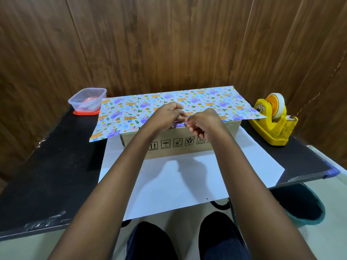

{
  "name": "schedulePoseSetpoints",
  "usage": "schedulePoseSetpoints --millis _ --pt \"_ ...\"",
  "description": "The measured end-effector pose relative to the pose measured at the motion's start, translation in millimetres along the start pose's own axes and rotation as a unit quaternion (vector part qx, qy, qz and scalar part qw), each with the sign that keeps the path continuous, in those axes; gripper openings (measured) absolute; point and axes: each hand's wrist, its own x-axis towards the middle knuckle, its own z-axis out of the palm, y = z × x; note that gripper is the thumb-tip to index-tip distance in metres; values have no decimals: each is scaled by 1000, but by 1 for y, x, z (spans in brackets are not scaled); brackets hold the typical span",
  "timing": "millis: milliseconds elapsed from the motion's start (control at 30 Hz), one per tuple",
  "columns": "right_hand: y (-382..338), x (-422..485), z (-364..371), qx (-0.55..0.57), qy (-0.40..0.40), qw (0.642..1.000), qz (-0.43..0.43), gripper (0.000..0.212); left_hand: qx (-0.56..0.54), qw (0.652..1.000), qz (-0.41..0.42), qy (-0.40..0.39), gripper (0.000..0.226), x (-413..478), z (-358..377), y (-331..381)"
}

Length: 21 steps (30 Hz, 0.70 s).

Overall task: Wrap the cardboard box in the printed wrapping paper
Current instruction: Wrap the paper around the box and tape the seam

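Head: wrapping paper (pixel 142 107) in left grip (pixel 168 117)

Dark wood-panelled wall (pixel 169 44) behind a black table (pixel 47 175), pale floor (pixel 328 241)

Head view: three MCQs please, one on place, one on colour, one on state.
1. The tape dispenser stands: A on the cardboard box; B right of it; C left of it.
2. The lid under the clear container is: A blue; B green; C orange.
3. The box's near side is: A bare; B covered in print; C taped over.
B: it sits past the box's right end. C: an orange rim shows beneath the container. A: handling symbols show; the wrapping paper covers only the top.
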Motion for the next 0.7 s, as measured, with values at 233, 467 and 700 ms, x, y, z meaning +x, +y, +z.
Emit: schedulePoseSetpoints --millis 233,467,700 --pt "1 15 12 -95 58 994 -6 26 -1 1000 8 -2 24 1 1 -2" --pt "9 17 8 -112 55 992 -20 27 7 1000 12 -4 24 1 0 -4" --pt "26 9 3 2 23 999 -23 32 19 1000 12 -7 24 2 -1 -5"
